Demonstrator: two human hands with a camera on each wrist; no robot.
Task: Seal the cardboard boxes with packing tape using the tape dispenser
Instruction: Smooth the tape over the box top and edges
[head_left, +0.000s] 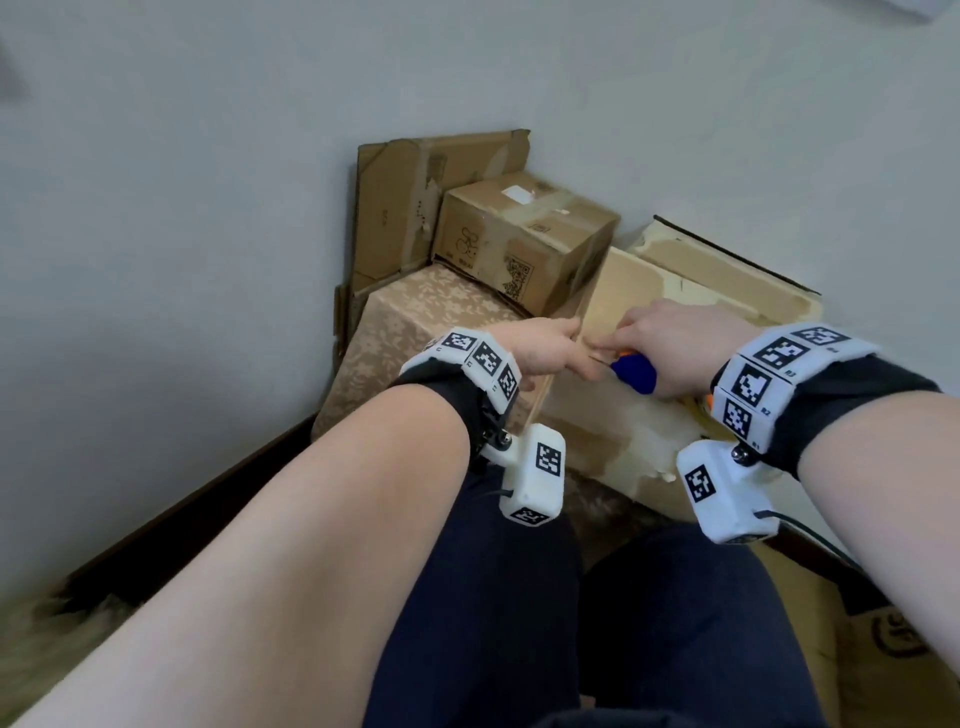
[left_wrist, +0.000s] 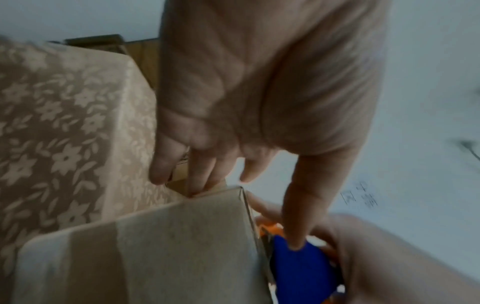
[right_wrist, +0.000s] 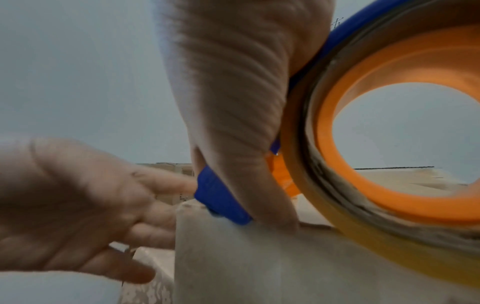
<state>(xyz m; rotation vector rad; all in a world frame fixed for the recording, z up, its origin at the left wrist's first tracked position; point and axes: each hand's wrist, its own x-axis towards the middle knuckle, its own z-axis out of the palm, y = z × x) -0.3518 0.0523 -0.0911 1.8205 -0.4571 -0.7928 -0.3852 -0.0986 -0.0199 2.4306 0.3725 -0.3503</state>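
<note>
A pale cardboard box lies in front of me, with clear tape over its side. My right hand grips a blue and orange tape dispenser and holds its blue front end down on the box's top left edge. The tape roll with its orange core sits beside my right palm. My left hand is at the same edge with fingers straight, touching the box's side near the corner. Its thumb touches the dispenser's blue part.
A box under a floral cloth stands to the left against the pale box. On it sits a small taped box, with flattened cardboard behind, leaning on the wall. Another carton is at lower right. My legs are below.
</note>
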